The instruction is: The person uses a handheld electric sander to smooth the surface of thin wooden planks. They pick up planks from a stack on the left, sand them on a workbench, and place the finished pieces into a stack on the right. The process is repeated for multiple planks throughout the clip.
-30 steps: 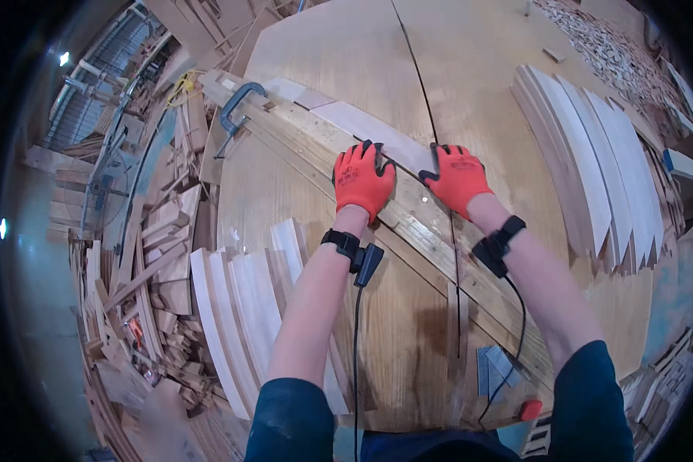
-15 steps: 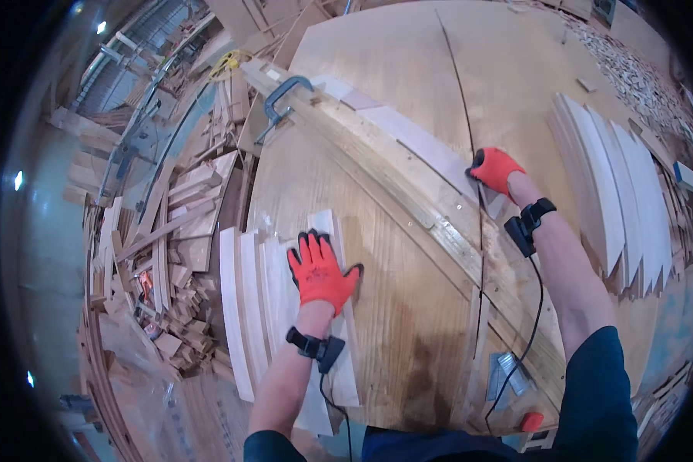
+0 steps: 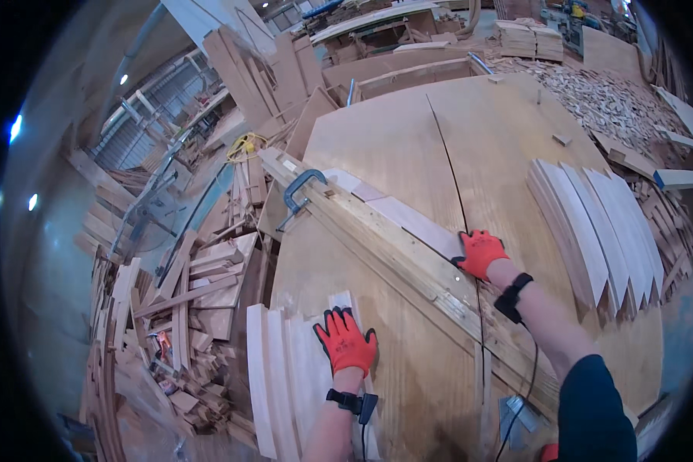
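Observation:
My left hand, in a red glove with black fingertips, lies flat with spread fingers on a row of pale wooden pieces at the near left. My right hand, gloved alike, is at the near end of a pale wooden strip, its fingers bent over the strip and partly hiding that end. The strip lies along a long wooden straightedge running diagonally over the tabletop. A blue C-clamp grips the straightedge near its far end.
Stacked pale pointed boards lie at the right on the large wooden tabletop. A small wood block sits behind them. Scrap wood is heaped left of the table. A metal plate lies near the front edge.
The view has tipped up, showing more of the far workshop. My right hand has shifted along the strip, its fingers lower over it. My left hand stays on the wooden pieces.

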A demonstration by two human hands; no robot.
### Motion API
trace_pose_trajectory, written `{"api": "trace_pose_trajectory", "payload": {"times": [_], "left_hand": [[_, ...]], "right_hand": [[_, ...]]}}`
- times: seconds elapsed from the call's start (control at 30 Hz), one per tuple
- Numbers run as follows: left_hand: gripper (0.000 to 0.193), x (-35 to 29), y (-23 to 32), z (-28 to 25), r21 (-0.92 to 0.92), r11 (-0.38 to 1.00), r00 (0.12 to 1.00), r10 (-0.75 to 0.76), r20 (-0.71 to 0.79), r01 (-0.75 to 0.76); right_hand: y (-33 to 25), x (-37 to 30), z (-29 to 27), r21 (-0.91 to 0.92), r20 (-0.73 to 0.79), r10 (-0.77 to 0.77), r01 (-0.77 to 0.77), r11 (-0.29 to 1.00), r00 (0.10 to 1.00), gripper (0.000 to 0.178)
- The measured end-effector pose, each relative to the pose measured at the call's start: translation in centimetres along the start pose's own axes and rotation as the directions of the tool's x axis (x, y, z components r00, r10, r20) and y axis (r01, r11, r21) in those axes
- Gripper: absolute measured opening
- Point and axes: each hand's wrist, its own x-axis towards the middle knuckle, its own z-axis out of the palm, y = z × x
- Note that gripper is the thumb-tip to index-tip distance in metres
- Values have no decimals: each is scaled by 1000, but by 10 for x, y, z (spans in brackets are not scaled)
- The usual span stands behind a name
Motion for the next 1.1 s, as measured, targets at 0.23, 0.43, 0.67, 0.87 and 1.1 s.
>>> {"api": "trace_pose_trajectory", "payload": {"times": [0.23, 0.43, 0.67, 0.87, 1.1], "left_hand": [[85, -1, 1, -5, 26, 1000, 1000, -14, -3, 14], [84, -2, -4, -1, 47, 998, 999, -40, 15, 39], [82, -3, -2, 3, 35, 999, 1000, -17, -19, 17], [81, 0, 3, 6, 32, 999, 1000, -14, -25, 15], [88, 33, 10, -43, -80, 992, 964, -79, 252, 102]], "right_hand": [[32, -85, 12, -173, 47, 8, 0, 985, 999, 44], [83, -6, -51, -476, -96, 8, -53, 878, 995, 29], [1, 41, -37, 18, 98, 51, -53, 998, 994, 57], [-16, 45, 7, 116, -40, -55, 59, 992, 998, 59], [-29, 57, 11, -104, 20, -170, 171, 980, 985, 59]]}}
